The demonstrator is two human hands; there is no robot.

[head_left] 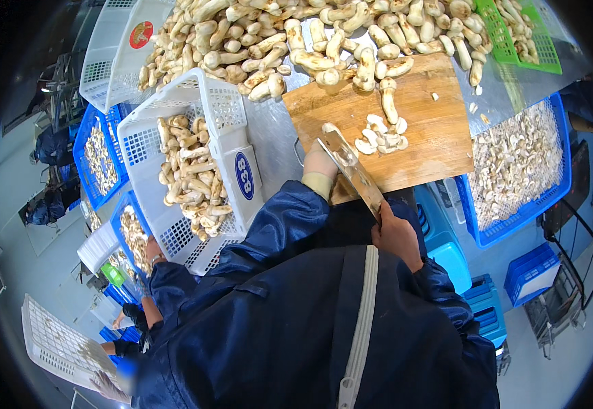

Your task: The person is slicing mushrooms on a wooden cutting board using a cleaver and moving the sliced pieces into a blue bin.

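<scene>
Stacked blue crates (524, 276) stand at lower right.

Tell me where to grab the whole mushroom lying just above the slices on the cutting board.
Probably around the middle of the whole mushroom, from its right: it lies lengthwise, its far end close to the piled mushrooms and its near end by the slices, while mostly bare cutting board leaves finger room.

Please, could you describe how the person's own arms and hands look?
The left hand is bare; a pale yellowish cuff rings its wrist below a shiny, wrinkled dark blue left sleeve. The right hand is bare too, with a right sleeve of similar dark blue cloth; no pale cuff shows there.
</scene>
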